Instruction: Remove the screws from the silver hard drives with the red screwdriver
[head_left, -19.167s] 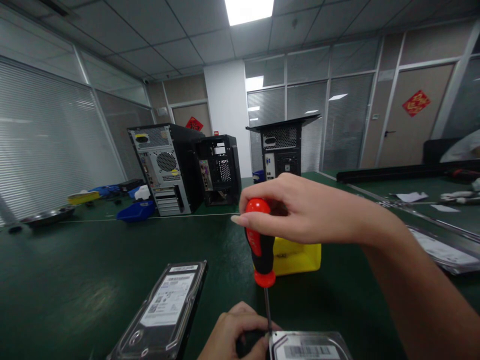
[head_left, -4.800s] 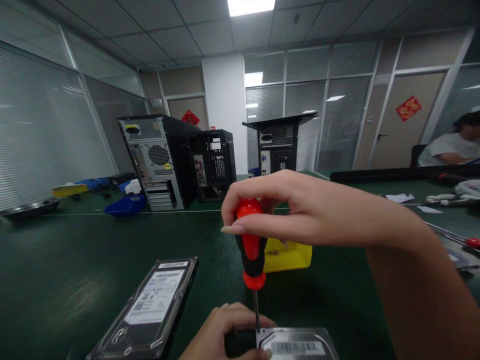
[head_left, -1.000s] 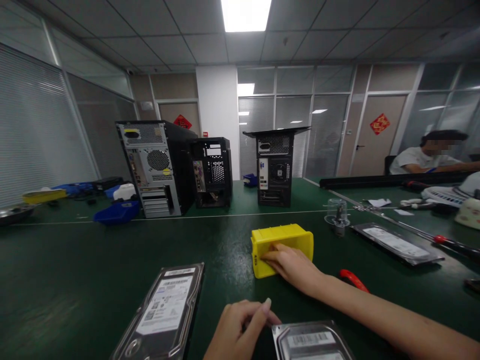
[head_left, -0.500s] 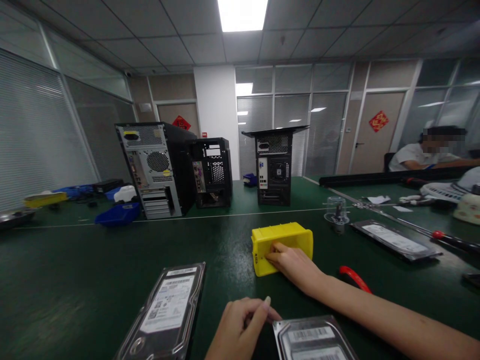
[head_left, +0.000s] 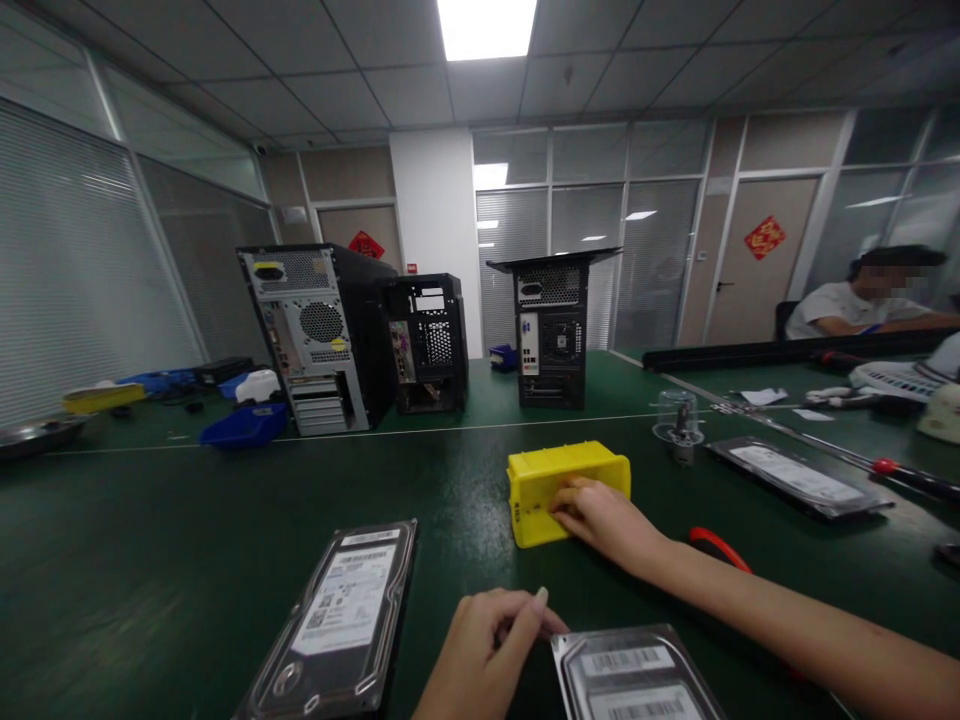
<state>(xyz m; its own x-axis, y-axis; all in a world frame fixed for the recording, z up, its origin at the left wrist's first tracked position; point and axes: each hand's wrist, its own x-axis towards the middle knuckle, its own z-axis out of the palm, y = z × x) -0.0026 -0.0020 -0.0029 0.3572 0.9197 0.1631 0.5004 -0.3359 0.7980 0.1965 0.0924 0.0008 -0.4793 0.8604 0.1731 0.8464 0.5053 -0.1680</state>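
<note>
My right hand (head_left: 606,520) reaches forward and rests against the near side of a small yellow bin (head_left: 564,475), its fingers curled at the bin's front. Whether they hold anything is hidden. My left hand (head_left: 484,655) sits at the bottom edge with thumb and fingers pinched together beside the corner of a hard drive (head_left: 634,678). What the pinch holds is too small to see. A red-handled screwdriver (head_left: 718,547) lies on the green table behind my right forearm.
A second hard drive (head_left: 341,620) lies label up at the lower left. Three computer cases (head_left: 322,335) (head_left: 430,340) (head_left: 553,330) stand further back. A bagged drive (head_left: 799,478), a clear cup (head_left: 677,420) and a blue bin (head_left: 247,424) are about. A person (head_left: 862,300) sits at the far right.
My right hand has put the screwdriver down behind my forearm and gone to the yellow bin, sliding slightly right along its front. My left hand stays pinched by the drive.
</note>
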